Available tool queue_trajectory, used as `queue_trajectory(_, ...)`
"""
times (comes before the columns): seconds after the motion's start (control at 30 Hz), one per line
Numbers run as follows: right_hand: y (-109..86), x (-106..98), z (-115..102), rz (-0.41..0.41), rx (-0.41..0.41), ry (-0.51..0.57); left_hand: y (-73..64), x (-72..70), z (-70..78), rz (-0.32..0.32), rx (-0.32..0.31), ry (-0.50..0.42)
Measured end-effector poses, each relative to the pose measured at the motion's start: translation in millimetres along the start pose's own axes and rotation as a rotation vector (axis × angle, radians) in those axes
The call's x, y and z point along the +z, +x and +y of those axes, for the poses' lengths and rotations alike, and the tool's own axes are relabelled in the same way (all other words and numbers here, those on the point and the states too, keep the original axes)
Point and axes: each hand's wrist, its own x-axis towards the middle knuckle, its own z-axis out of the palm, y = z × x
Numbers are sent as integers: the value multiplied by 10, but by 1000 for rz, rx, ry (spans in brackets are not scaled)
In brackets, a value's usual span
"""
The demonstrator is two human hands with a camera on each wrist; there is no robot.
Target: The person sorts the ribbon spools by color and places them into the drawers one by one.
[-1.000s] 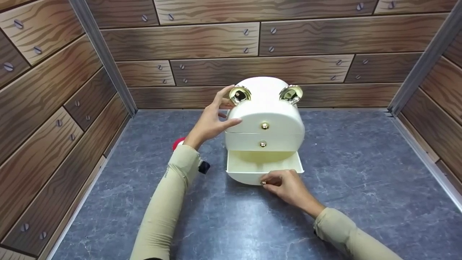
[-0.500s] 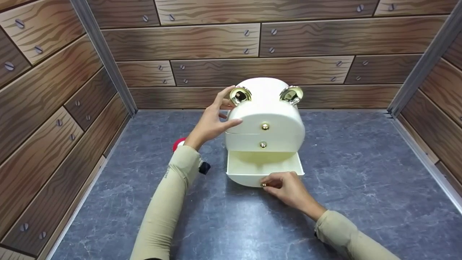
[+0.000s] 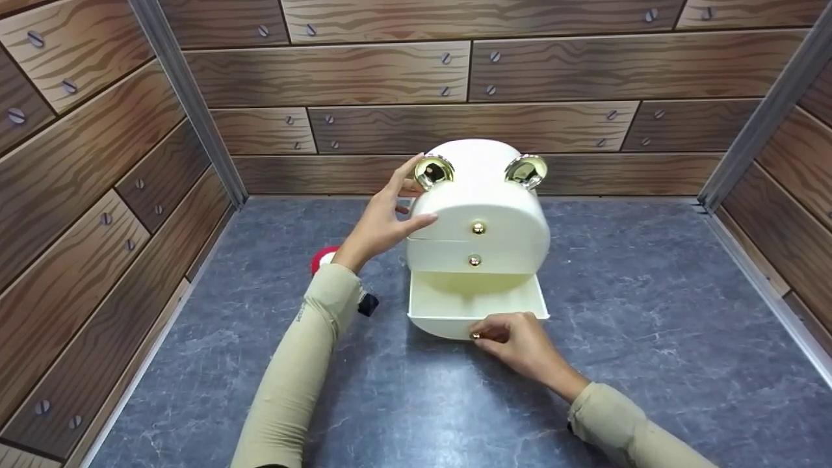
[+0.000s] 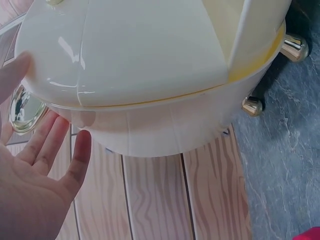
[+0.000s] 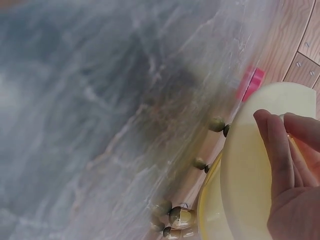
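Note:
A white storage box (image 3: 481, 188) with a rounded top stands on the table, two gold eye-like rings near its top and gold knobs on its front. Its lowest drawer (image 3: 478, 296) is pulled out toward me; no contents show in it. My right hand (image 3: 523, 344) pinches the gold knob (image 3: 476, 336) of that drawer between thumb and fingers, as the right wrist view also shows. My left hand (image 3: 380, 221) rests against the box's left side, fingers spread and fairly straight, with the thumb at the front edge. Gold feet (image 4: 252, 106) show under the box.
A red and white round object (image 3: 320, 259), partly hidden by my left forearm, lies left of the box. A small black piece (image 3: 368, 304) sits by the left wrist. Wood-patterned walls (image 3: 390, 71) enclose the dark marbled table (image 3: 650, 312) at the back and both sides.
The lowest drawer has slid slightly farther out toward me, the right hand moving with it on the knob. My left hand and the box body have hardly moved.

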Motion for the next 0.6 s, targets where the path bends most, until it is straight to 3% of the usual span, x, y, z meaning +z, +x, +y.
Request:
queue_trajectory(0.33,-24,11,-11,-7,5,6,-48,35,-26,9,12,17)
queue_trajectory(0.5,-30,14,-8,1,8,-1,-181,41,-102,-4,27,13)
queue_trajectory(0.6,-24,19,-9,6,6,3,-286,-2,-207,12,1,2)
